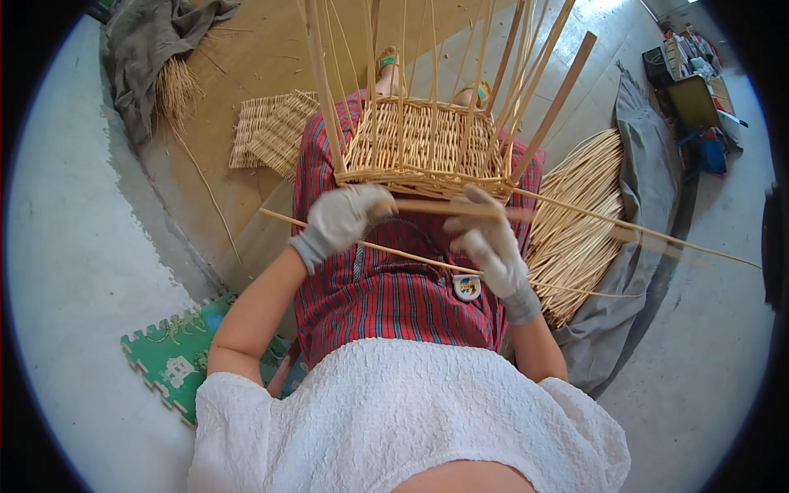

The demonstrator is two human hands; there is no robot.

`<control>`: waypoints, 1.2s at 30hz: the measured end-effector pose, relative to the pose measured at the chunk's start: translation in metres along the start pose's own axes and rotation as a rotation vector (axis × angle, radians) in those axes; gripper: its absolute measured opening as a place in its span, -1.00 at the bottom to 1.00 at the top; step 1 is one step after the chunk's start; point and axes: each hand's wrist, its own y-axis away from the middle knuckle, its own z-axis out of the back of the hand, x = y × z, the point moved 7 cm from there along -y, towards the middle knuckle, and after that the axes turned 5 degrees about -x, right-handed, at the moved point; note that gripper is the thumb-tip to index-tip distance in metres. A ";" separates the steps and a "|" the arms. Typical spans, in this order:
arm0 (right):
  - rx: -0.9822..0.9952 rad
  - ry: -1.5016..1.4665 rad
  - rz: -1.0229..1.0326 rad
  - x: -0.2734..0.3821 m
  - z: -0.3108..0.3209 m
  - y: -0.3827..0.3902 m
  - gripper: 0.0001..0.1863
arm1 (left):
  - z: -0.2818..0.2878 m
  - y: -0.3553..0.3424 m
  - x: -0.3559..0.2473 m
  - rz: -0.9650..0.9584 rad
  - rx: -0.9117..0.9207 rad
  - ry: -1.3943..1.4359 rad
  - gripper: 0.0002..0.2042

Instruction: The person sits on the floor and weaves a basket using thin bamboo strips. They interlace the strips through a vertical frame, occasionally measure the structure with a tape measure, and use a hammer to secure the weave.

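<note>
My white top (394, 403) fills the lower part of the view, and above it a red striped cloth (394, 308) covers my lap. At my right a grey cloth (649, 164) lies on the floor (703, 329), with a thick bundle of pale rods (583, 230) upon it. The woven basket (417, 140) is over my knees, its near rim just beyond my gloves, and long bare stakes (325, 90) rise from its edges. At my left there is a green foam mat (148, 347); further ahead, two woven panels (283, 131) overlap on the floor.

My left hand (341, 218), gloved, is near the rim, its fingers curled inward. My right hand (493, 246), also gloved and blurred, has its fingers partly spread. One loose rod (419, 259) crosses my lap below the basket; another rod (649, 234) extends from the right corner. A blurred brown strip (423, 206) spans between my hands, but I cannot tell which fingers have hold of it. The smallest is a round white case (467, 287) beside my right wrist.
</note>
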 end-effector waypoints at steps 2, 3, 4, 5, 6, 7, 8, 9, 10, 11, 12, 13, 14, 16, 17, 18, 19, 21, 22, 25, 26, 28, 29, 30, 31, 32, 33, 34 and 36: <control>0.016 0.007 0.100 0.013 0.000 -0.005 -0.65 | -0.007 -0.001 -0.008 -0.068 -0.011 0.022 -0.85; 0.024 0.010 0.150 0.023 0.000 -0.009 -0.67 | -0.009 -0.001 -0.011 -0.102 -0.017 0.033 -0.84; -0.089 0.034 0.210 0.037 0.008 -0.015 -0.86 | 0.001 -0.009 -0.016 -0.118 -0.082 -0.075 -0.69; -0.206 0.040 0.249 0.041 0.028 -0.025 -0.88 | 0.013 -0.020 -0.019 -0.099 -0.171 -0.248 -0.62; -0.323 0.046 0.288 0.043 0.049 -0.031 -0.89 | 0.024 -0.028 -0.020 -0.078 -0.259 -0.420 -0.54; -0.361 0.075 0.286 0.038 0.061 -0.031 -0.90 | 0.022 -0.031 -0.009 -0.060 -0.208 -0.558 -0.50; -0.403 0.102 0.290 0.032 0.071 -0.031 -0.91 | 0.021 -0.035 0.005 -0.046 -0.156 -0.700 -0.45; -0.445 0.129 0.294 0.026 0.078 -0.031 -0.90 | 0.020 -0.035 0.018 -0.030 -0.102 -0.841 -0.41; -0.479 0.121 0.285 0.019 0.080 -0.028 -0.89 | 0.023 -0.033 0.020 -0.031 -0.143 -0.789 -0.40; -0.513 0.113 0.276 0.011 0.079 -0.023 -0.88 | 0.026 -0.030 0.020 -0.033 -0.184 -0.737 -0.39; -0.547 0.105 0.267 0.005 0.080 -0.018 -0.87 | 0.028 -0.028 0.021 -0.034 -0.223 -0.685 -0.38; -0.532 0.072 0.306 0.001 0.077 -0.013 -0.86 | 0.030 -0.027 0.021 -0.014 -0.251 -0.661 -0.37; -0.522 0.075 0.282 -0.005 0.075 -0.013 -0.86 | 0.030 -0.026 0.020 0.005 -0.278 -0.637 -0.37; -0.502 0.085 0.235 -0.011 0.070 -0.014 -0.86 | 0.031 -0.024 0.022 0.048 -0.302 -0.580 -0.36; -0.535 0.089 0.200 -0.013 0.066 -0.016 -0.85 | 0.030 -0.023 0.024 0.070 -0.299 -0.547 -0.35; -0.510 0.099 0.159 -0.014 0.065 -0.019 -0.84 | 0.030 -0.022 0.025 0.093 -0.297 -0.514 -0.35; -0.485 0.110 0.121 -0.014 0.065 -0.022 -0.83 | 0.030 -0.023 0.025 0.108 -0.289 -0.504 -0.31; -0.471 0.136 0.072 -0.016 0.073 -0.034 -0.81 | 0.029 -0.027 0.022 0.138 -0.274 -0.485 -0.23; -0.458 0.114 0.033 -0.023 0.081 -0.040 -0.82 | 0.027 -0.029 0.016 0.087 -0.333 -0.440 -0.21; -0.409 0.071 -0.019 -0.043 0.093 -0.052 -0.83 | 0.003 -0.043 0.012 0.092 -0.376 -0.170 -0.15; -0.391 0.092 -0.001 -0.042 0.095 -0.054 -0.83 | -0.008 -0.050 0.011 0.216 -0.307 0.003 -0.15; -0.358 0.135 0.026 -0.040 0.098 -0.053 -0.83 | -0.043 -0.047 0.011 0.657 -0.057 0.449 -0.19; -0.372 0.174 -0.003 -0.042 0.101 -0.054 -0.84 | -0.046 -0.047 0.021 0.588 -0.113 0.422 -0.26; -0.369 0.146 0.002 -0.044 0.099 -0.053 -0.84 | -0.050 -0.044 0.028 0.625 -0.038 0.397 -0.29; -0.368 0.121 0.022 -0.042 0.098 -0.055 -0.84 | -0.048 -0.049 0.030 0.646 0.034 0.371 -0.32; -0.367 0.096 0.042 -0.040 0.097 -0.056 -0.84 | -0.049 -0.051 0.030 0.666 0.106 0.343 -0.35; -0.373 0.109 -0.024 -0.042 0.098 -0.051 -0.86 | -0.049 -0.051 0.027 0.658 0.144 0.341 -0.52; -0.331 0.103 0.012 -0.034 0.093 -0.053 -0.87 | -0.046 -0.051 0.029 0.645 0.105 0.409 -0.57; -0.264 0.094 0.076 -0.027 0.085 -0.053 -0.87 | -0.052 -0.046 0.037 0.616 0.052 0.550 -0.66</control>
